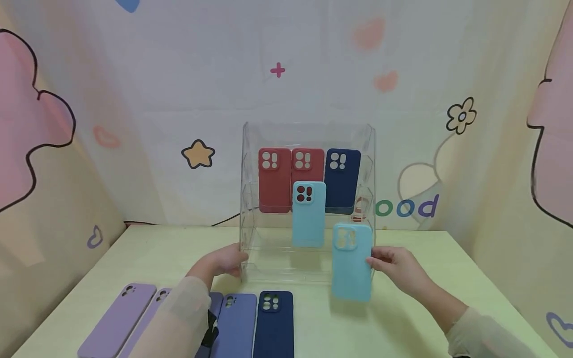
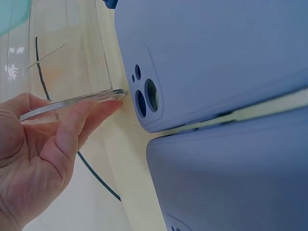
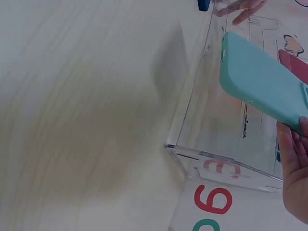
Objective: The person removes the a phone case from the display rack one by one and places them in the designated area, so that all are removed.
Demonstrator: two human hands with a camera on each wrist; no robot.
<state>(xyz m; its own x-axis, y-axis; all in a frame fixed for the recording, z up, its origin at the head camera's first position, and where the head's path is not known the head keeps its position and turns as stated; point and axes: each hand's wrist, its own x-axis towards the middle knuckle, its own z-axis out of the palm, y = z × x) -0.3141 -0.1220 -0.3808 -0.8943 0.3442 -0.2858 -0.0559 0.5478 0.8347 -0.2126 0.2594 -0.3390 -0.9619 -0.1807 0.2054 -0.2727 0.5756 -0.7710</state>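
Observation:
A clear acrylic tiered display rack [image 1: 309, 134] stands on the table. My left hand [image 1: 228, 259] grips the lower edge of its left side panel, as the left wrist view also shows. My right hand [image 1: 398, 268] pinches the right edge of a light-blue phone case [image 1: 352, 276], held upright in front of the rack's lower right. Another light-blue phone case [image 1: 309, 221] stands on a middle tier, overlapping one of two red phone cases [image 1: 274, 184] on the tier behind. Right of these stands a navy phone case [image 1: 342, 186].
Several lilac and purple-blue phone cases [image 1: 117, 320] lie in a row at the table's front left, partly hidden by my left sleeve. A navy phone case [image 1: 275, 330] lies at the row's right end. Behind the table [image 1: 403, 318] hangs a printed curtain [image 1: 309, 94].

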